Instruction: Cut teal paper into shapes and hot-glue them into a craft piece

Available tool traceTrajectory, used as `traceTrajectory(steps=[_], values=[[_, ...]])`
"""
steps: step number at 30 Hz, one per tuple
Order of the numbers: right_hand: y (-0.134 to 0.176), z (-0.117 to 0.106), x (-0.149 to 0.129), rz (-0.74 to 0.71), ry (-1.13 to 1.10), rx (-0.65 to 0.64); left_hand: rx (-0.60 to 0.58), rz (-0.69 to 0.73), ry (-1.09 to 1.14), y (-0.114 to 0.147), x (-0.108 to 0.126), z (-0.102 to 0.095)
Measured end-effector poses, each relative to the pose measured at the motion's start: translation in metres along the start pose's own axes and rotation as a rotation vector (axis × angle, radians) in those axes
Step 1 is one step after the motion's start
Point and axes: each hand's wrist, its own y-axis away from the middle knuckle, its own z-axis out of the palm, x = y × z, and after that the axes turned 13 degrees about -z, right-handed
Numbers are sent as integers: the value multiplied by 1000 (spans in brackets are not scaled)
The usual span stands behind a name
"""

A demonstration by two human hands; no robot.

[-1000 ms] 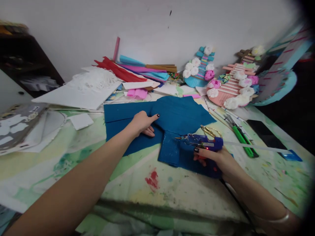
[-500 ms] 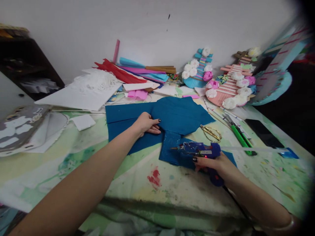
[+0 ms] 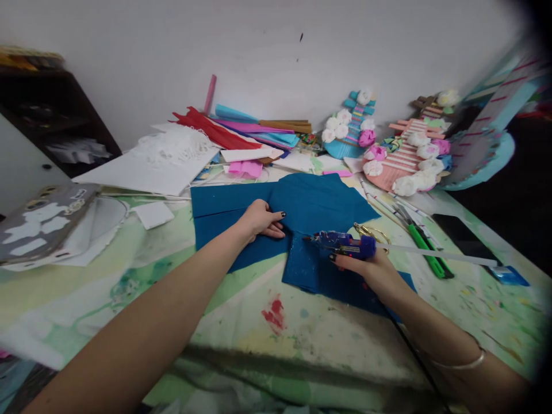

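A blue-covered cutout (image 3: pixel 319 201) with a rounded body and a short neck lies on a larger blue sheet (image 3: pixel 233 201). Stringy glue shows along the neck. My left hand (image 3: pixel 264 220) holds the cutout's left edge, thumb against the body and fingers just below on the sheet. In my right hand (image 3: pixel 374 267) is a blue hot glue gun (image 3: pixel 345 244), fingers wrapped round its handle. Its nozzle points left, at the top of the neck; I cannot tell whether it touches. A long clear glue stick (image 3: pixel 440 253) sticks out of its back.
Gold scissors (image 3: pixel 379 232) lie partly behind the glue gun. Further right are a green cutter knife (image 3: pixel 425 250) and a black phone (image 3: pixel 463 237). Two flower-decorated guitar shapes lean at the back, the blue one (image 3: pixel 345 144) left. Rolled coloured paper (image 3: pixel 241 129) and white foam board (image 3: pixel 150 172) lie back left.
My right hand has raised the glue gun along the neck toward the body, its nozzle now higher. My left hand stays at the cutout's edge. The view has shifted slightly.
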Motion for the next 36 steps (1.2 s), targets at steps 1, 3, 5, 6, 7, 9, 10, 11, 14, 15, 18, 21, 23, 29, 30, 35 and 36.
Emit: traceTrajectory(steps=[1, 3, 5, 6, 7, 9, 10, 11, 14, 15, 18, 21, 23, 29, 30, 35, 36], values=[[1, 0, 0, -5, -3, -8, 0, -1, 1, 0, 0, 0], [6, 0, 2, 11, -15, -24, 1, -3, 4, 1, 1, 0], [11, -1, 4, 33, -33, -47, 1, -5, 9, 3, 2, 0], [14, -2, 5, 38, -38, -64, 1, -6, 12, 4, 2, 1], [17, -3, 5, 37, -41, -85, -1, -6, 15, 4, 3, 1], [23, -6, 4, 35, -47, -140, -7, -8, 18, 5, 3, 1], [26, -8, 4, 35, -49, -165, -10, -7, 19, 4, 3, 1], [29, -10, 2, 34, -52, -186, -13, -6, 21, 4, 3, 0], [34, -14, -1, 37, -56, -238, -13, -4, 26, 1, 1, 0], [35, -14, -2, 40, -60, -248, -12, -4, 27, 0, 1, 0], [34, -14, -3, 56, -61, -220, -11, -6, 32, -1, 0, 0], [28, -14, -2, 63, -22, -118, -15, -9, 39, 0, 1, 0], [23, -15, 0, 57, 9, -60, -16, -10, 45, 1, 1, 0], [15, -16, 3, 44, -22, -52, -19, -24, 95, 5, 5, 2], [16, -16, 5, 45, -25, -48, -24, -26, 110, 6, 5, 2], [27, -21, 10, -61, 53, 16, -41, -31, 170, 9, 8, 3], [31, -23, 9, -95, 85, 58, -43, -30, 179, 9, 8, 4]])
